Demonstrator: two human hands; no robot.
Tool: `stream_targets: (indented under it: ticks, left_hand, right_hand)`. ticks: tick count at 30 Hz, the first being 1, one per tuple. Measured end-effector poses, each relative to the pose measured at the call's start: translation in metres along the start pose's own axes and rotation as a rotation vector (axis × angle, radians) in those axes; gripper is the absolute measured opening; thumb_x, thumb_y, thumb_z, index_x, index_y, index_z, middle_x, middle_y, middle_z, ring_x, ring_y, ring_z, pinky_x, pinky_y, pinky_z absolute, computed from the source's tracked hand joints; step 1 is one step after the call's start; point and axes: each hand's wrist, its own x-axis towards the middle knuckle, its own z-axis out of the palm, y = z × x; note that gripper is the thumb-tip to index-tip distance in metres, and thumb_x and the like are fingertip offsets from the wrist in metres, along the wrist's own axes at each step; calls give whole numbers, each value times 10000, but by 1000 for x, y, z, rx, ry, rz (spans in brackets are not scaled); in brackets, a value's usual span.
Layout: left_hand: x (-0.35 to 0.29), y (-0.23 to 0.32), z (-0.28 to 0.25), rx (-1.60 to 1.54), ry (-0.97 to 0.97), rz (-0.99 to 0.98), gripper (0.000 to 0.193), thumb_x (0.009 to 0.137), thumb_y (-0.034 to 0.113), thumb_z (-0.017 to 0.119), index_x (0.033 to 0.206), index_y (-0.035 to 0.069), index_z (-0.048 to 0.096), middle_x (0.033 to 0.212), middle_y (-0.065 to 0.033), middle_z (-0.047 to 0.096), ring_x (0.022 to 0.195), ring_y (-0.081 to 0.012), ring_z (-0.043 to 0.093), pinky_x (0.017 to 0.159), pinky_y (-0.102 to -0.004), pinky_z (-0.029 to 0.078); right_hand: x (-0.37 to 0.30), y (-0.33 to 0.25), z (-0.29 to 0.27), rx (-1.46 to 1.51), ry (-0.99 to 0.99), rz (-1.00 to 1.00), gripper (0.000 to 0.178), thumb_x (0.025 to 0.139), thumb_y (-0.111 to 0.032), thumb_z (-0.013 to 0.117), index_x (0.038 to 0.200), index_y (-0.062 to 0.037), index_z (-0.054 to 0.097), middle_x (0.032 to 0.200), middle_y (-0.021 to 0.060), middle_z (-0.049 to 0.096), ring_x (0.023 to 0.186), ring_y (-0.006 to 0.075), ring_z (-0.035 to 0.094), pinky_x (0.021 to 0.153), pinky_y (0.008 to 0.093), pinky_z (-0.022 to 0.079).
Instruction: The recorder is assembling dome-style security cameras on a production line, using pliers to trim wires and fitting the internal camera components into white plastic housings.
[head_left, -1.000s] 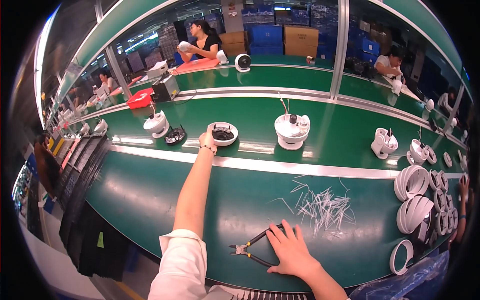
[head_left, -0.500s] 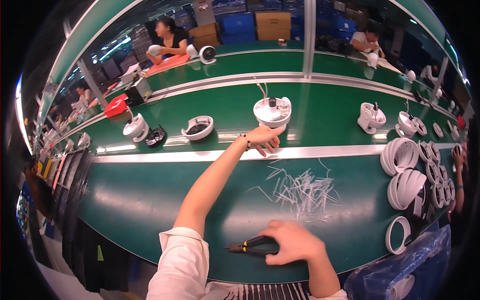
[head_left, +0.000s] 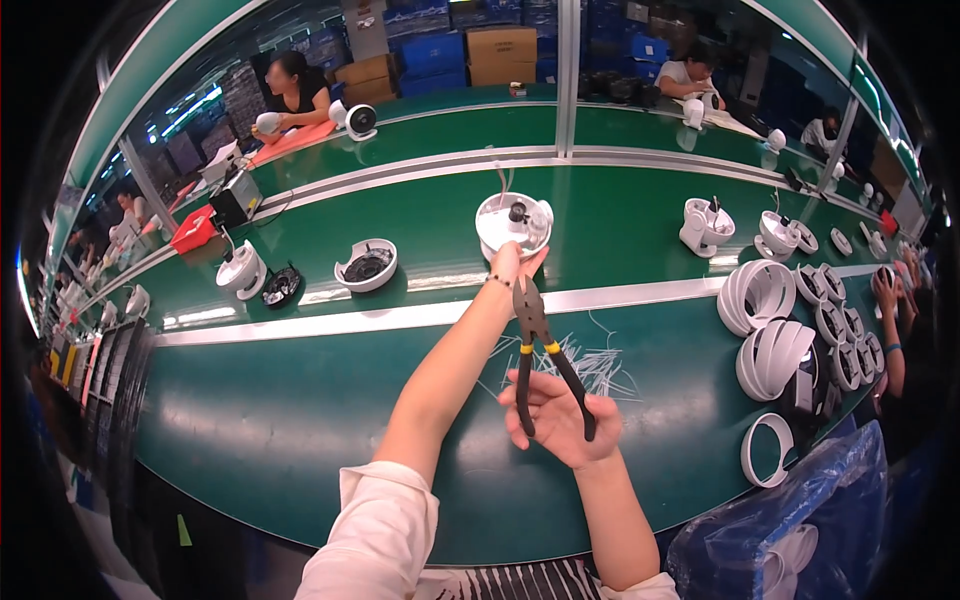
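In my right hand (head_left: pixel 572 425) is a pair of cutting pliers (head_left: pixel 532 318) with black handles and yellow bands. Its jaws point up and away from me, and the handles are spread. My left hand (head_left: pixel 510 262) reaches across the metal rail to a round white housing (head_left: pixel 492 224) on the belt. The fingers grip its near rim, though the fingertips are partly hidden. Inside the housing are a black round part and a clear or white part, and pale wires stand up behind. Beneath the pliers lies a pile of thin white plastic strips (head_left: pixel 603 372) on the green table.
Other white units (head_left: pixel 708 228) and a white ring with black innards (head_left: pixel 366 266) stand along the green belt. Stacked white rings (head_left: pixel 757 298) line the table's right side, above a blue plastic-lined bin (head_left: pixel 780 520). People work across the belt; another person's hand is at far right.
My right hand has picked the pliers off the table and raised them towards the housing. My left hand has closed on the housing's near rim. The view has shifted slightly right.
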Motion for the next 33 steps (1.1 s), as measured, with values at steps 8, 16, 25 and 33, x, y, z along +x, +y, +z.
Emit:
stream_targets:
  ticks: [8,16,25,33]
  left_hand:
    - [-104,76,6,793,-48,44,546,647,-51,357,1158,89,227,996,-147,411,749,-285,572,548,-340,556]
    - [-151,112,6,1035,-175,-23,577,672,4,346,1237,84,259,1060,-136,453,816,-247,566,566,-336,553]
    - [-163,95,13,1184,-264,-34,548,714,-37,308,1242,102,281,1146,-142,395,938,-258,520,611,-323,540]
    - [-175,91,16,1359,-367,59,554,713,0,316,1257,97,271,1120,-103,427,928,-192,517,629,-293,524]
  right_hand:
    - [-3,-26,13,4,163,30,770,699,-371,436,1280,67,183,1256,280,299,1057,365,438,799,475,409]
    - [-4,-16,5,152,82,181,638,739,-227,417,1279,45,215,1254,254,316,1051,344,449,803,488,410]
    - [1,-14,-4,16,200,195,690,768,-328,414,1269,83,176,1257,284,284,1059,371,439,794,516,409]
    - [1,-18,-2,73,240,152,583,804,-301,387,1256,46,264,1184,211,411,962,319,510,739,451,453]
